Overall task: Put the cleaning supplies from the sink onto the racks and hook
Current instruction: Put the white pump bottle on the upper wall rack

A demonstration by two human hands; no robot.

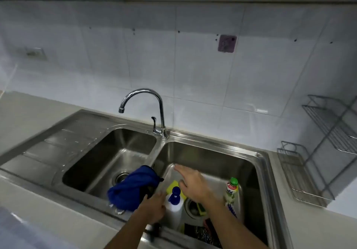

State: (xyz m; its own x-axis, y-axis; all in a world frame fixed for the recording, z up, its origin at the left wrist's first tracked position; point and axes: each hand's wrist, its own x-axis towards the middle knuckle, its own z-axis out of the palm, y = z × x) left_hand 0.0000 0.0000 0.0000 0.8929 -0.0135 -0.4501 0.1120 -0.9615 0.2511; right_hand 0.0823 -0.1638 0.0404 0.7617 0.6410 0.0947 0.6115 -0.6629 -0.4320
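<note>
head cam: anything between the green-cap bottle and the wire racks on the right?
In the head view, nothing loose: only the sink's right wall and rim and bare counter separate the green-cap bottle from the wire racks.

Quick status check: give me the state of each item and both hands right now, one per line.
Left hand: closed on the blue cloth, beside the pump bottle.
Right hand: open, fingers spread, holding nothing.
Blue cloth: bunched, lifted over the sink divider.
Pump bottle: upright in right basin.
Green-capped bottle: upright in right basin.
Yellow sponge: on basin floor.
Wire racks: empty.
Wall hook: bare.
Faucet: no water running.
</note>
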